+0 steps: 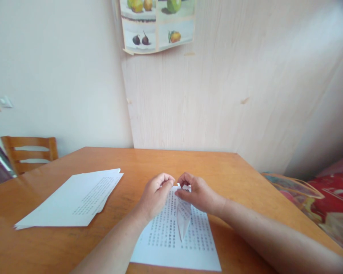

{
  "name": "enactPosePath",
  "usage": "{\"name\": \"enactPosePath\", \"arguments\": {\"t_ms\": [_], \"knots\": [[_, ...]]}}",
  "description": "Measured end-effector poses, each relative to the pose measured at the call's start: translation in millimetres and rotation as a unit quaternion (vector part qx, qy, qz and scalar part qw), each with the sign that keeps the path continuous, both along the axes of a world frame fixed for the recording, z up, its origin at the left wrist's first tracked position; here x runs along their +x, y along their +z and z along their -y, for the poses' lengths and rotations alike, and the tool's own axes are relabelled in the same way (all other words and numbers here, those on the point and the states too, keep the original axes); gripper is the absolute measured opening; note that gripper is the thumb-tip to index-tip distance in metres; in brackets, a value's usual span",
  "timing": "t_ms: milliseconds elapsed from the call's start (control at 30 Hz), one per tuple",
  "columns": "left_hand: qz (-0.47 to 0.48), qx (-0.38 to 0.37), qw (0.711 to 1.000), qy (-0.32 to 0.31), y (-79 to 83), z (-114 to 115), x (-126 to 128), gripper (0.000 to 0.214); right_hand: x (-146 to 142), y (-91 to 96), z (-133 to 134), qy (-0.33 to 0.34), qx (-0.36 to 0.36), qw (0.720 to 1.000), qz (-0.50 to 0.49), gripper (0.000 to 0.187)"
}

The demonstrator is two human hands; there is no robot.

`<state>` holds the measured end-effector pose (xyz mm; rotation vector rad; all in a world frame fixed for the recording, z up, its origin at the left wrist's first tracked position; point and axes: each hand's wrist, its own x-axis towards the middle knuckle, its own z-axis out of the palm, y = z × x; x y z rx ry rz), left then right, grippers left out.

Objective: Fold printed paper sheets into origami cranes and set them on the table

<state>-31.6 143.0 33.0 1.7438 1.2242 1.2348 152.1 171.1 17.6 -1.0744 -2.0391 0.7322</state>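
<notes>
A printed sheet of paper [177, 257] lies on the table in front of me. Above it, a narrow folded paper [184, 222] with print on it points its sharp end towards me. My right hand [198, 194] grips the far end of this folded paper between thumb and curled fingers. Just to the left, my left hand [157, 194] is closed in a pinch over the sheet's far edge. What its fingertips hold, if anything, is too small to make out. The two hands are close together, with a small gap between their fingertips.
A stack of printed sheets [60, 203] lies on the left of the wooden table [160, 161]. Behind the table's left side stands a wooden chair [31, 152]. Fruit pictures [158, 23] hang on the wall ahead. Red fabric [334, 198] is at the right.
</notes>
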Motion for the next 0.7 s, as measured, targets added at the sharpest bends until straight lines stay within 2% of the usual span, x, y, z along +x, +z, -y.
{"name": "enactPosePath", "arguments": {"t_ms": [167, 333, 533, 700], "knots": [[0.0, -0.017, 1.0, 0.017, -4.3, -3.9, -2.5, 0.013, 9.0, 8.2, -4.7, 0.015, -0.034, 0.997, 0.071, 0.038], [-0.012, -0.05, 0.999, -0.006, -7.8, -3.5, 2.0, 0.012, 19.2, 22.2, -5.0, 0.044, -0.064, 0.986, 0.147, 0.052], [-0.054, -0.078, 0.995, -0.021, -8.9, 0.2, 7.9, 0.014, 35.6, 37.3, -8.9, 0.067, -0.061, 0.975, 0.205, 0.042], [-0.049, -0.082, 0.995, -0.023, -10.4, 2.9, 10.9, 0.019, 45.0, 43.4, -10.1, 0.079, -0.038, 0.983, 0.164, 0.031]]}}
